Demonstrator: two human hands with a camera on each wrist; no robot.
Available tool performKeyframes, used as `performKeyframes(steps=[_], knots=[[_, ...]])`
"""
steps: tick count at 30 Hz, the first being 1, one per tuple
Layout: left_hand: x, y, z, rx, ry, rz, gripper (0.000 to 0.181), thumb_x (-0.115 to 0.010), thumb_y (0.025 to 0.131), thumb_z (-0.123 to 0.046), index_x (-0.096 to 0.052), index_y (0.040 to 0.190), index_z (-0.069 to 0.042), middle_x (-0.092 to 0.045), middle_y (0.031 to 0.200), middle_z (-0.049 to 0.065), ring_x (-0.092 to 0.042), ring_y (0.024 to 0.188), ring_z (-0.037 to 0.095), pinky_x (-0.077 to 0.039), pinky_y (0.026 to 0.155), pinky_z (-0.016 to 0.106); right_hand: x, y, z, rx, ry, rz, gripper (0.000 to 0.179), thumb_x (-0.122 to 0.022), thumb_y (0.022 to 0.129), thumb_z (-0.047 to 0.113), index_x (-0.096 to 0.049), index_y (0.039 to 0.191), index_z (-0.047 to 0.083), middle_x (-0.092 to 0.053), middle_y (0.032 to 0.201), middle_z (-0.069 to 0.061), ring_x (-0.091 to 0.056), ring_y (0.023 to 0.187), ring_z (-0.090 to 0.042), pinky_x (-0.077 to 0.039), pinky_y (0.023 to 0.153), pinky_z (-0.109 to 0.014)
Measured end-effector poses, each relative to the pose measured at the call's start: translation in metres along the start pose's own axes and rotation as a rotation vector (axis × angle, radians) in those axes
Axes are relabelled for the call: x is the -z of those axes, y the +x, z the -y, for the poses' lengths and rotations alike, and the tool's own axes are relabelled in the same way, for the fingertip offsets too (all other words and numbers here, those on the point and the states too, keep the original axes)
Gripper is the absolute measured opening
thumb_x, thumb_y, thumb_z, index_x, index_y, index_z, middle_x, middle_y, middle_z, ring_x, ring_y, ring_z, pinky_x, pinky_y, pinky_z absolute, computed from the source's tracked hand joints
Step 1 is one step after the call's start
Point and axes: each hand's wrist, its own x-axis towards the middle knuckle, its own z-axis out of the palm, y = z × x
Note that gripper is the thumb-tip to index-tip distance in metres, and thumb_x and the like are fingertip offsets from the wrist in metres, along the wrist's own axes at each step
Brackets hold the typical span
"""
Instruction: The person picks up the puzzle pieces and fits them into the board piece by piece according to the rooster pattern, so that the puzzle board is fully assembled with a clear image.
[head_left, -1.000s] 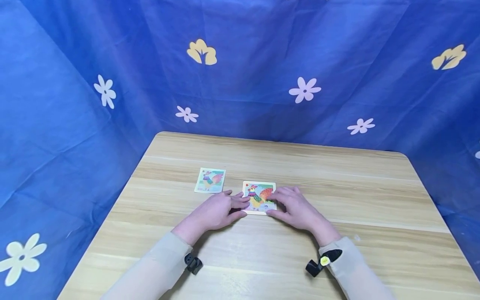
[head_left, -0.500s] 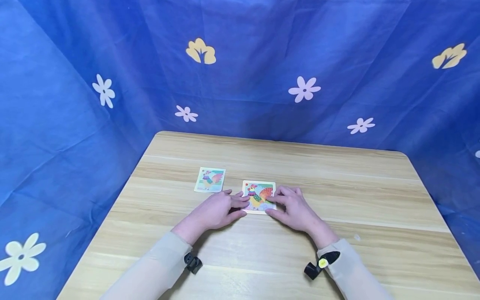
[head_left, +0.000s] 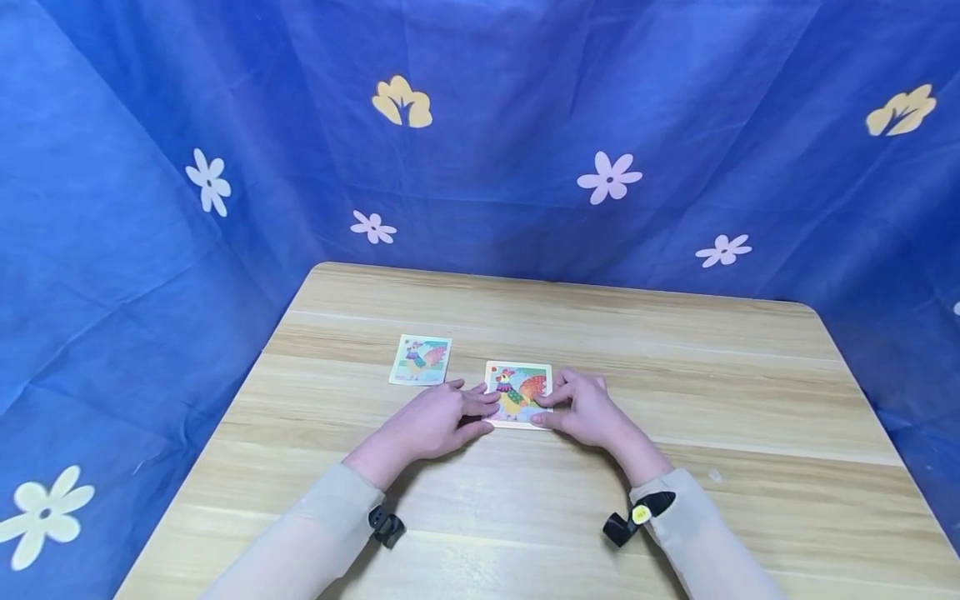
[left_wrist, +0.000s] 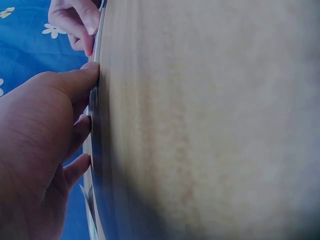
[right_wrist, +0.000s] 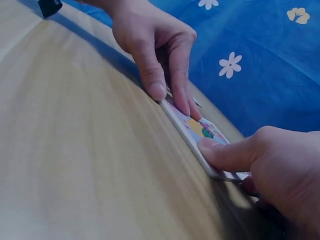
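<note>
A square rooster puzzle (head_left: 517,392) with a pale border lies flat on the wooden table. My left hand (head_left: 442,417) rests at its left edge with fingers mostly straight, their tips on the picture. My right hand (head_left: 588,408) grips the puzzle at its lower right, index finger bent over the rooster's tail. Seen from the right wrist, the right thumb (right_wrist: 215,150) lies on top of the puzzle near a corner, with another finger at the side edge. In the left wrist view the left hand (left_wrist: 45,120) hides most of the puzzle.
A thin paper card (head_left: 421,361) with a paler rooster picture lies to the upper left of the puzzle. The wooden table (head_left: 675,350) has rounded far corners. A blue flowered cloth (head_left: 510,108) hangs behind and at both sides.
The right thumb has slid from below the corner onto the puzzle, and the right index finger has bent more. A pale spot at the puzzle's lower right no longer shows. The left hand is still.
</note>
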Motion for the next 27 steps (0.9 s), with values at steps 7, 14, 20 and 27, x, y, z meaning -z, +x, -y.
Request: performKeyframes(steps=[7,14,20,27], knots=[[0.002,0.001,-0.002,0.011,-0.002,0.01,0.041,-0.066,0.106,-0.037,-0.071,0.14,-0.014,-0.061,0.147,-0.005,-0.054,0.14,0.02,-0.035,0.123,0.051,0.003,0.0,0.003,-0.039,0.006,0.005,0.035,-0.095,0.08,0.035,-0.085,0.108,0.016,-0.057,0.087,0.01,-0.054,0.081,-0.011,-0.031,0.09,-0.043],[0.002,0.002,-0.002,-0.002,0.017,0.007,0.042,-0.066,0.106,-0.038,-0.071,0.139,-0.013,-0.062,0.146,-0.004,-0.056,0.139,0.021,-0.035,0.123,0.052,0.004,-0.002,0.001,-0.007,0.03,-0.006,0.034,-0.094,0.082,0.032,-0.085,0.111,0.015,-0.058,0.087,0.009,-0.054,0.081,-0.011,-0.029,0.088,-0.043],[0.002,0.003,-0.001,-0.027,0.042,0.013,0.041,-0.066,0.106,-0.037,-0.071,0.14,-0.014,-0.062,0.146,-0.004,-0.056,0.139,0.021,-0.037,0.122,0.052,0.003,-0.006,-0.002,0.035,0.007,-0.008,0.035,-0.09,0.087,0.031,-0.083,0.116,0.015,-0.059,0.089,0.008,-0.054,0.084,-0.012,-0.03,0.091,-0.042],[0.004,0.001,0.0,-0.057,0.074,-0.005,0.04,-0.066,0.106,-0.037,-0.072,0.138,-0.014,-0.063,0.146,-0.003,-0.058,0.138,0.023,-0.038,0.121,0.049,0.005,-0.008,0.002,0.076,-0.021,0.0,0.035,-0.088,0.09,0.032,-0.083,0.12,0.015,-0.06,0.092,0.007,-0.054,0.08,-0.012,-0.03,0.088,-0.041]])
